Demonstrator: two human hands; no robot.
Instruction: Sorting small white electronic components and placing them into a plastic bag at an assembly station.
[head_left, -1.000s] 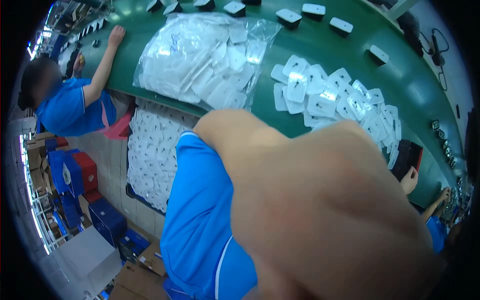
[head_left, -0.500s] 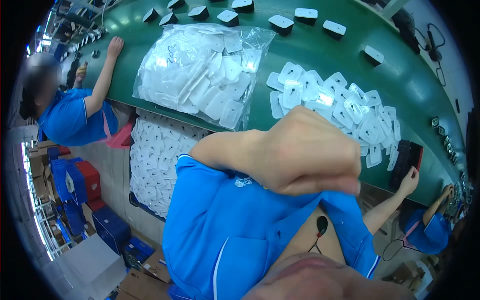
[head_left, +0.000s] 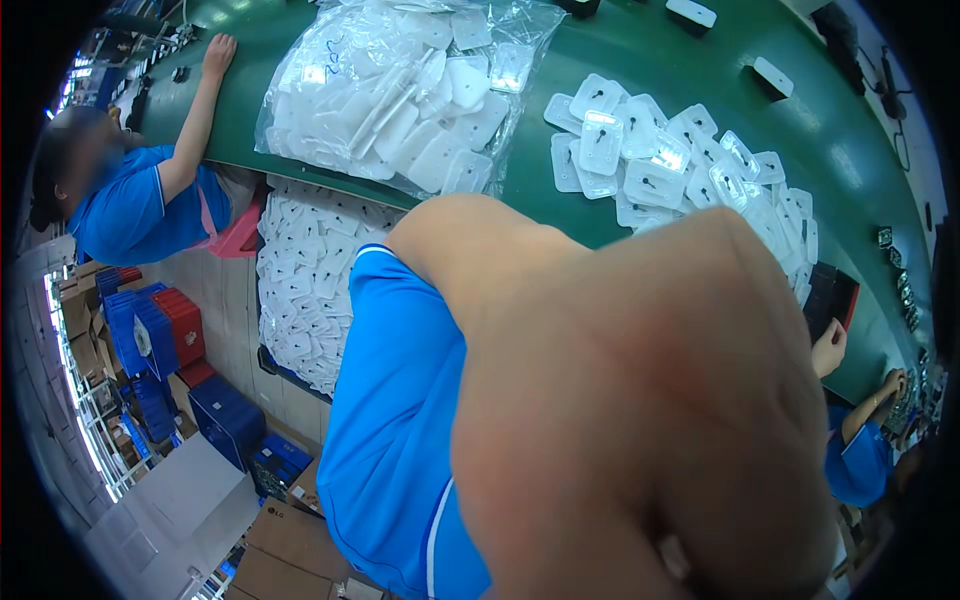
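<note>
Clear bag of white blister packs [head_left: 400, 95] on the green belt [head_left: 640, 60] — loose clear-white packs [head_left: 680, 165] beside it, seemingly identical.

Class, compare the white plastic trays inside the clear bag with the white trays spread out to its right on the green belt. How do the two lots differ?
The bagged trays are jumbled inside a clear plastic bag; the loose trays lie bare on the green belt. The bagged trays sit heaped at mixed angles; the loose trays lie mostly flat and overlapping in a strip. Both lots are white, rounded-square trays.

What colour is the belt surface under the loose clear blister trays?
Dark green; the belt shows best in the head view, beneath the clear blister trays.
</note>
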